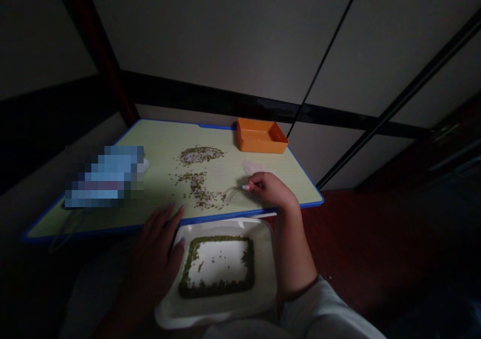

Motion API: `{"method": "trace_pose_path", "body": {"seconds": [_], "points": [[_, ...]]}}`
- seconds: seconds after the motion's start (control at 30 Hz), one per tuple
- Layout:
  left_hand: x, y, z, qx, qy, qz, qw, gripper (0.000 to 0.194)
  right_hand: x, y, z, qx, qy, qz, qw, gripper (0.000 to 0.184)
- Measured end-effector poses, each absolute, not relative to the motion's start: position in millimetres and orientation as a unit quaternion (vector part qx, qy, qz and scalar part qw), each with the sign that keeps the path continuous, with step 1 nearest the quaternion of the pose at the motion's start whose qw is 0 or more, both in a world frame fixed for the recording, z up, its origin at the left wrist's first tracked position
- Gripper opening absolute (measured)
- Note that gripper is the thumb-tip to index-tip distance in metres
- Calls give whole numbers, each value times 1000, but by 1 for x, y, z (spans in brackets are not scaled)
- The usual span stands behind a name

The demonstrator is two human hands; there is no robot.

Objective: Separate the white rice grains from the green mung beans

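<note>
Pinching a slender pale item [245,187] between thumb and fingers, the right hand [273,189] is over the near right part of a yellow-green table [161,136] with a blue rim in the head view. A thin curved line runs from the item toward the seeds on its left; what the item is, I cannot tell.

On the table, a rounded pile of green seeds mixed with pale grains [201,154] lies toward the back, and a looser scatter of green seeds [203,193] spreads nearer the front, left of the right hand. A thin patch of whitish grains [251,166] lies just beyond the right hand. An orange box [259,143] sits at the back right corner, with only its walls and part of its inside showing.

The left hand [154,248] is in shadow at the near edge, its fingers stretched out toward the table and its thumb held apart, beside the left side of a white tray [265,266]. It pinches nothing that I can see; whether its fingertips touch the edge is unclear. The tray is below the near edge of the table, and green seeds [246,279] line the sides of its floor, with a few loose in the middle. A pixelated object [108,173] lies at the table's left end.
</note>
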State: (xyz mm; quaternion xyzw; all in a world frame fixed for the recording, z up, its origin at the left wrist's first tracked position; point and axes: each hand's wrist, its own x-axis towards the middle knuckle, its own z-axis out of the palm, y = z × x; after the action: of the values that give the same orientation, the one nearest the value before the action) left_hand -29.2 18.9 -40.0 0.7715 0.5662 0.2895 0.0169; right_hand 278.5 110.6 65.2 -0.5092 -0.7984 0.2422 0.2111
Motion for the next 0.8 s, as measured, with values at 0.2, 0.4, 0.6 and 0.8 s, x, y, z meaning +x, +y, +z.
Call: {"method": "trace_pose_path", "body": {"seconds": [0.2, 0.4, 0.6, 0.8], "points": [[-29, 18, -40, 776, 564, 283, 17, 59, 283, 110, 65, -513, -801, 238, 195, 28], [-29, 19, -40, 774, 565, 285, 17, 59, 281, 110, 68, -534, -790, 244, 175, 31], [-30, 19, -41, 777, 559, 290, 10, 58, 277, 111, 67, -533, -797, 216, 183, 29], [-29, 19, -41, 776, 560, 290, 6, 58, 277, 110, 65, -504, -803, 270, 168, 24]]}}
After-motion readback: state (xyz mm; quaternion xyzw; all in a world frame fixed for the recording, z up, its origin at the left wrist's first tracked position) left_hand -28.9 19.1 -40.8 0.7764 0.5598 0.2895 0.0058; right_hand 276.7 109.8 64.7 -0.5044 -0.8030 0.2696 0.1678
